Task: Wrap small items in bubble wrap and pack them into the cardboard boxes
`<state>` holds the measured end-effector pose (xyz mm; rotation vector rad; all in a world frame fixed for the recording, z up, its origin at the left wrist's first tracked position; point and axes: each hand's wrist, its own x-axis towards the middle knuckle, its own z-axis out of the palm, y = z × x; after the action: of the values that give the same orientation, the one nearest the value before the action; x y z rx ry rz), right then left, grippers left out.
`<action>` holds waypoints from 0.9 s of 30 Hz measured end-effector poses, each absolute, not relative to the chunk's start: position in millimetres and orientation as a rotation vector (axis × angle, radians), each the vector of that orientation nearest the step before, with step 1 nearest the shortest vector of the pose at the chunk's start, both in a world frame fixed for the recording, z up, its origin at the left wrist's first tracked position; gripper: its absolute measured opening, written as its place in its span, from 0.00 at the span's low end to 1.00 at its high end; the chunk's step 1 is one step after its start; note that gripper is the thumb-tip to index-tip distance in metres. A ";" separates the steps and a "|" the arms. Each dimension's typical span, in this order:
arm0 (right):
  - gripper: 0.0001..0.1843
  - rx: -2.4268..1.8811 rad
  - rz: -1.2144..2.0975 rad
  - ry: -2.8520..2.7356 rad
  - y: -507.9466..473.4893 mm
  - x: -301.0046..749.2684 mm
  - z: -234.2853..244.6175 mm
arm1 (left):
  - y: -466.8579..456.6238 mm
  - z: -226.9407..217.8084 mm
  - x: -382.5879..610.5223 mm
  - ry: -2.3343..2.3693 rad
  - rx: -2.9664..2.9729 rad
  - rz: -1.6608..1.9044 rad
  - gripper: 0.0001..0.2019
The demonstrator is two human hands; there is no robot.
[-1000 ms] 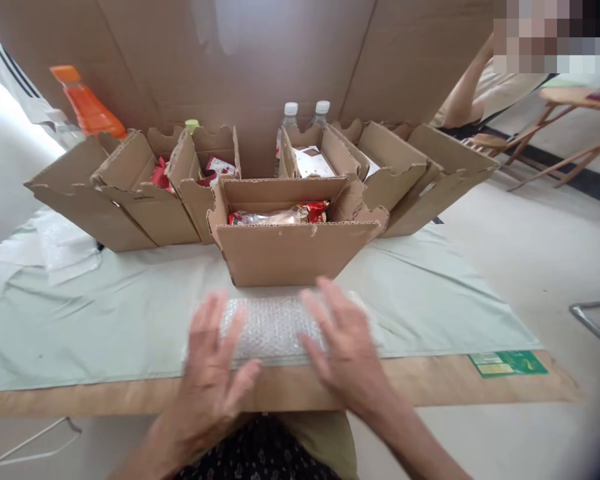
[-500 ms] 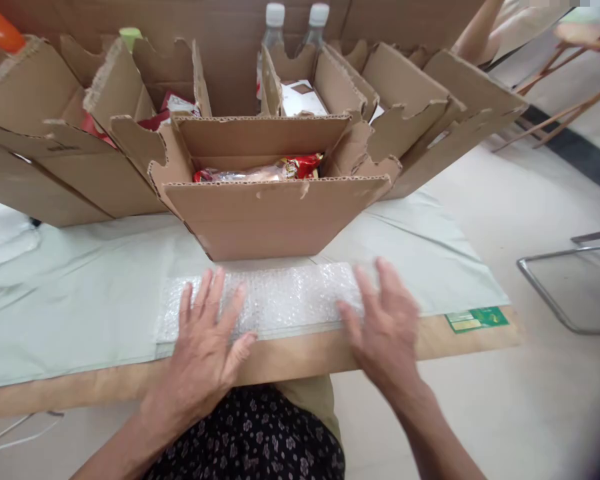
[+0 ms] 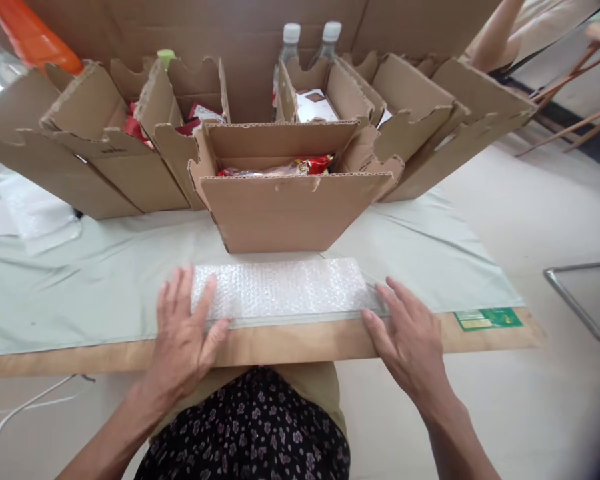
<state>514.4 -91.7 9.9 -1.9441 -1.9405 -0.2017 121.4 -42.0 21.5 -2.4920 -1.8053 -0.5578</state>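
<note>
A flat strip of bubble wrap [image 3: 285,288] lies along the near edge of the cloth-covered table. At its left end rests my left hand [image 3: 183,327], fingers spread, with the index finger and thumb over the wrap's edge. My right hand [image 3: 405,333] is by the other end, fingers stretched out and fingertips close to the wrap; whether they touch it I cannot tell. Neither hand grips anything. Just behind the wrap stands an open cardboard box [image 3: 300,213] with red and clear packets [image 3: 313,164] inside.
Behind are more cardboard boxes [image 3: 145,177], two white-capped bottles [image 3: 332,33] and an orange object [image 3: 37,37]. Clear plastic [image 3: 40,207] lies at the left. A green packet [image 3: 487,319] sits at the right edge. Another person's arm [image 3: 495,33] shows at upper right.
Both hands have moved outward, uncovering more of the bubble wrap: the left towards its left end, the right past its right end. The camera view has shifted slightly left.
</note>
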 end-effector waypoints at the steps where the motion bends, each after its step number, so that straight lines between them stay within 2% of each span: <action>1: 0.27 -1.959 -0.210 -1.916 -90.0 513.2 11.2 | -43.6 21.7 129.3 -1.701 -2.575 -0.570 0.32; 4: 0.26 -2.023 -0.209 -1.833 -74.9 503.0 8.9 | -44.1 14.6 145.1 -1.437 -2.771 -0.465 0.28; 9: 0.21 -1.920 0.061 -1.646 -61.0 482.1 15.3 | -44.4 7.8 135.8 -1.418 -2.787 -0.443 0.23; 13: 0.17 -1.769 0.554 -1.361 -89.3 455.5 48.1 | -54.2 19.8 127.4 -1.463 -2.727 -0.623 0.26; 16: 0.15 -1.454 1.043 -1.161 -115.1 434.6 70.3 | -57.8 23.6 129.8 -1.459 -2.738 -0.676 0.28; 20: 0.10 -1.079 1.440 -0.992 -131.2 418.5 82.8 | -53.6 20.6 132.7 -1.509 -2.730 -0.740 0.19; 23: 0.10 -0.986 1.443 -0.971 -132.0 414.0 84.0 | -55.4 23.2 135.3 -1.508 -2.783 -0.801 0.22; 27: 0.16 -1.172 1.091 -1.167 -134.0 413.9 78.2 | -67.0 22.5 151.9 -1.410 -2.925 -0.886 0.40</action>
<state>413.9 -134.0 78.2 -1.1718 -1.1668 1.0906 151.9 -67.0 22.5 -2.9249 -1.4098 -0.8857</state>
